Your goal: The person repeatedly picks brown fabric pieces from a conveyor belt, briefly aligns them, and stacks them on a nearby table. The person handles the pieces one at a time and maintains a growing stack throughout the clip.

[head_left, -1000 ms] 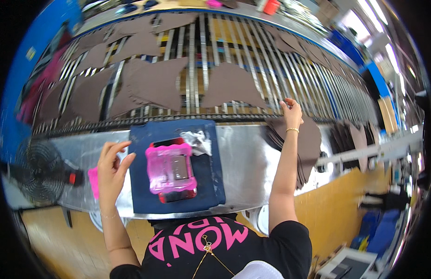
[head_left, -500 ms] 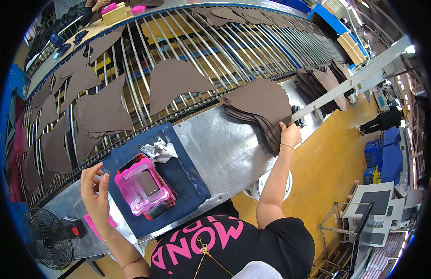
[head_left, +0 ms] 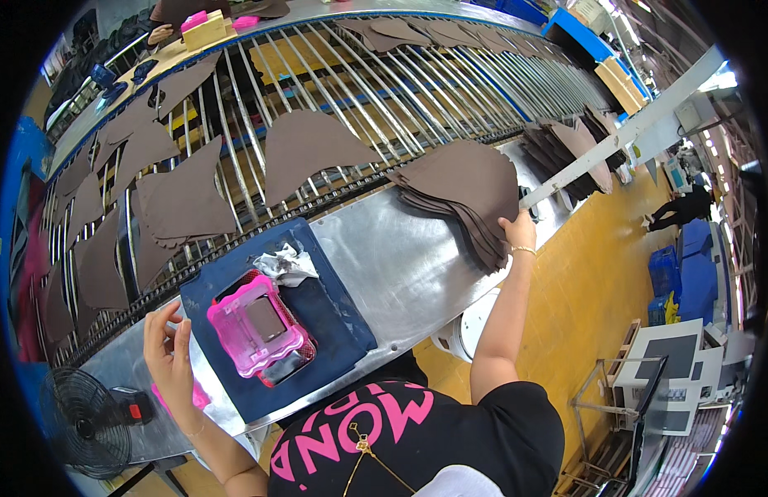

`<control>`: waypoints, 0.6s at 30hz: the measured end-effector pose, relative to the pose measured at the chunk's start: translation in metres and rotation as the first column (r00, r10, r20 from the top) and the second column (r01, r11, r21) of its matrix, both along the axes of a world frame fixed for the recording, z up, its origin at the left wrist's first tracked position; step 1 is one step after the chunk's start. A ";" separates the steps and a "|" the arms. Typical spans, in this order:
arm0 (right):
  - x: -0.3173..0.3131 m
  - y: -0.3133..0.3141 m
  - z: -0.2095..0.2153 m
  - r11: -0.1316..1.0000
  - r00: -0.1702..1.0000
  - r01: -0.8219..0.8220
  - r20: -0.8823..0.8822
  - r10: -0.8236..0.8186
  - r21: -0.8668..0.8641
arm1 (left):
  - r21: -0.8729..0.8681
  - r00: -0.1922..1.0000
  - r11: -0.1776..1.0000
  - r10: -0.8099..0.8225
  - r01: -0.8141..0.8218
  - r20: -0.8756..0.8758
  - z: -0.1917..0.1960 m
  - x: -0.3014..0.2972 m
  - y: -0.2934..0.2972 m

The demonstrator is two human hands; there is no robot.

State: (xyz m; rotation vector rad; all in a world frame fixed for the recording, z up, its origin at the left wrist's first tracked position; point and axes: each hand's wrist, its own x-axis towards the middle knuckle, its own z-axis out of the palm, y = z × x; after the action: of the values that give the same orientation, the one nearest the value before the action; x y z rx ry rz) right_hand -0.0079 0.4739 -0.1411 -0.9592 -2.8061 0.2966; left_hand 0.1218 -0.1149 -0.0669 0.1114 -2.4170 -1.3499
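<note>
My right hand is closed on the right edge of a fanned stack of brown cut pieces, with the thumb on top and the other fingers mostly hidden. The stack lies on the metal table beside the roller conveyor. My left hand is raised over the table's left part, empty, its fingers loosely bent and thumb apart. Beside it, a pink scalloped tray with a dark block inside sits on a dark blue mat. A crumpled, stained white cloth lies just beyond the tray.
Brown pieces lie spread over the conveyor's metal rods. A white bar slants above more stacked pieces at right. A black fan stands at left. Across the conveyor shows another person's hand.
My right hand has shifted slightly upward along the stack's edge, and its forearm has swung right. My left hand stays nearly in place. The other person's hand has moved lower.
</note>
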 end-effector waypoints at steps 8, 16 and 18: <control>0.027 -0.110 0.112 0.801 0.791 -0.493 -0.557 0.251 -0.339 | 0.081 1.000 0.997 -0.010 0.009 0.008 0.022 -0.023 0.017; 0.033 -0.253 0.112 -0.079 0.460 -0.861 -0.836 0.300 -0.502 | 0.417 0.990 0.901 -0.077 0.119 -0.115 0.030 -0.035 0.024; 0.036 -0.288 0.104 -0.231 0.407 -0.838 -0.848 0.341 -0.495 | 0.536 0.998 0.842 -0.058 0.066 -0.032 0.044 -0.011 0.001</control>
State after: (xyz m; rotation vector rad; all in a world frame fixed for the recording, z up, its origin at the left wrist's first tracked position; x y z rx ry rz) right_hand 0.0286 0.1864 -0.0375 0.8099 -1.9942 2.2934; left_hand 0.1103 -0.1135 -0.0230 0.1669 -1.9718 -2.0185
